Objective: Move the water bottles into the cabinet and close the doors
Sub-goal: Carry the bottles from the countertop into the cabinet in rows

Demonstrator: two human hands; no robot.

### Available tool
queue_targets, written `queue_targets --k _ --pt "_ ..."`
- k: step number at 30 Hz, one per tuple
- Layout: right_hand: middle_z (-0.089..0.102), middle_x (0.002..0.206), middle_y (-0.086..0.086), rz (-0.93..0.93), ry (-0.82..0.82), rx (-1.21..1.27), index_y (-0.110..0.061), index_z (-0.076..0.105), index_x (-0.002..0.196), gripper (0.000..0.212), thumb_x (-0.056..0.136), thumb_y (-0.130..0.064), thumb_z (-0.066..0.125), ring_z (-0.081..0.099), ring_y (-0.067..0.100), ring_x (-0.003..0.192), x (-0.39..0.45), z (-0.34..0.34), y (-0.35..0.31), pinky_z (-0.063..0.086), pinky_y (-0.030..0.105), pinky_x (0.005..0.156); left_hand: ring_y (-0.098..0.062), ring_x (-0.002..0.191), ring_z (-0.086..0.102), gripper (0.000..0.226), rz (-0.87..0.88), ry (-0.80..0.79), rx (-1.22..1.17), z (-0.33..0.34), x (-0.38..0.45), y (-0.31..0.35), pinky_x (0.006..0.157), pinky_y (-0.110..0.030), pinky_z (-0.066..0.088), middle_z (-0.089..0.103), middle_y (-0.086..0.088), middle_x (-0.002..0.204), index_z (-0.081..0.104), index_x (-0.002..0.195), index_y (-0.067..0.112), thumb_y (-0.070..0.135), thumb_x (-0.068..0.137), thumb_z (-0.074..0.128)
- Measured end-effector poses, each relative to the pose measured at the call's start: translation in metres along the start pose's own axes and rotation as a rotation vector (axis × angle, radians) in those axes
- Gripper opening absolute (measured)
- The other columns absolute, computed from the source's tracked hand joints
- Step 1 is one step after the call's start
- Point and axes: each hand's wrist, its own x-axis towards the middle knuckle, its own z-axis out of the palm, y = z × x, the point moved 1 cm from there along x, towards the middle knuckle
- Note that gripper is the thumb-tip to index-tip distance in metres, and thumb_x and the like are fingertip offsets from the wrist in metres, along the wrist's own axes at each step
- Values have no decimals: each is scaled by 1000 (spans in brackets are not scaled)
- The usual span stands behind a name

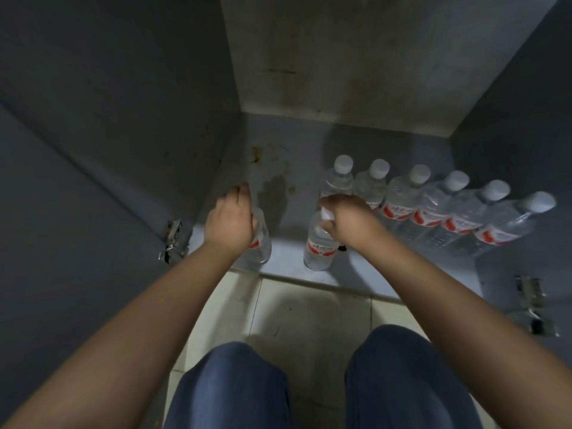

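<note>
The grey cabinet floor [291, 140] lies open in front of me. Several clear water bottles with white caps and red labels stand in a row [433, 209] along its right side. My left hand [230, 219] grips the top of a water bottle [260, 246] standing at the cabinet's front left edge; its cap is hidden under my palm. My right hand [346, 216] holds the neck of another water bottle [320, 246] at the front middle, just left of the row, with the white cap showing by my fingers.
The left cabinet door [62, 196] stands swung open, with a metal hinge [171, 241] at its inner edge. A second hinge [532, 301] shows on the right door. Pale floor tiles [309, 317] and my knees in blue jeans [235, 388] are below.
</note>
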Motion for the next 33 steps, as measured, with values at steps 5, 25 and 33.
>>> queue_targets --k 5,25,33 --pt "55 134 9 -34 33 -110 -12 47 132 43 91 -24 54 46 31 124 -5 0 2 43 35 97 -40 123 44 55 65 3 -114 6 7 -5 101 -42 37 28 -22 147 19 145 0 15 97 41" --pt "55 132 19 -77 8 -182 -4 51 128 42 91 -24 57 51 33 124 77 -23 -19 42 36 103 -28 148 4 68 73 -15 -140 9 9 -9 119 -29 13 6 -19 158 6 147 -2 13 95 47" --pt "61 123 19 -22 66 -140 -1 59 114 31 90 -19 58 55 32 117 97 -19 -13 44 36 99 -34 144 19 62 45 -4 -174 13 13 -9 118 -33 19 3 -21 157 9 147 -1 15 98 42"
